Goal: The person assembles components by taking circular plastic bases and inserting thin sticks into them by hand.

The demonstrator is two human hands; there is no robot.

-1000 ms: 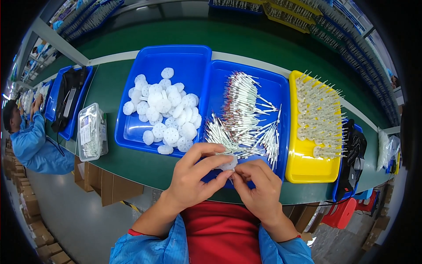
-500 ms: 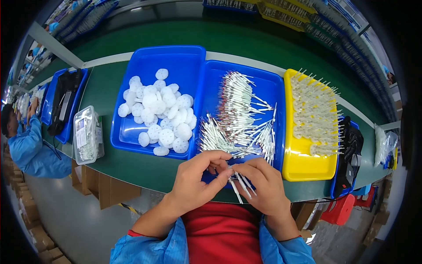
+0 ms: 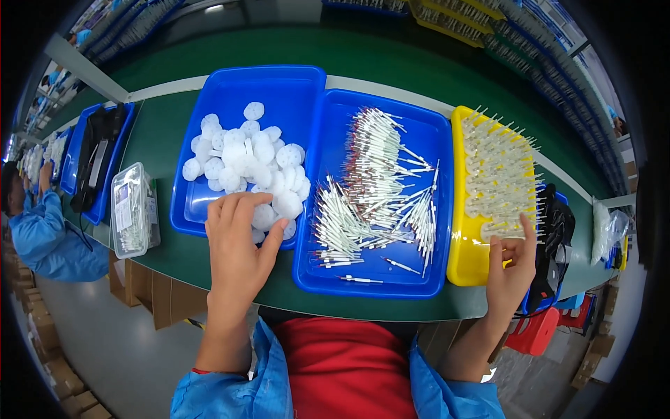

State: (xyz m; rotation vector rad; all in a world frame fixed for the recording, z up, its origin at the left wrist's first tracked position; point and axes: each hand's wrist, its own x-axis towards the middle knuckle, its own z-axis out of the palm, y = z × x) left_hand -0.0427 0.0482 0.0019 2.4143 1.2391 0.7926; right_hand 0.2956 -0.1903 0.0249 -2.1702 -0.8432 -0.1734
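Note:
My left hand (image 3: 239, 234) reaches over the near edge of the left blue tray (image 3: 279, 80), fingers spread at a heap of round white plastic discs (image 3: 241, 164). Its fingertips are at the nearest discs; contact is hard to make out. At the near end of the yellow tray (image 3: 471, 269) is my right hand (image 3: 513, 262), thumb and index finger apart beside the nearest of several discs with thin sticks (image 3: 499, 178) standing in them. Between the hands, the middle blue tray (image 3: 412, 285) holds many loose thin white sticks with dark reddish ends (image 3: 380, 164).
A clear plastic box (image 3: 136, 209) stands left on the green table (image 3: 174, 262). Another blue tray with a black item (image 3: 98, 164) lies beyond it. More black items (image 3: 555, 244) lie right of the yellow tray. A co-worker in blue (image 3: 45, 234) sits far left.
My hands have parted from in front of the middle tray, where they held white sticks together. The left went to the discs, the right to the yellow tray. Those sticks have left my hands.

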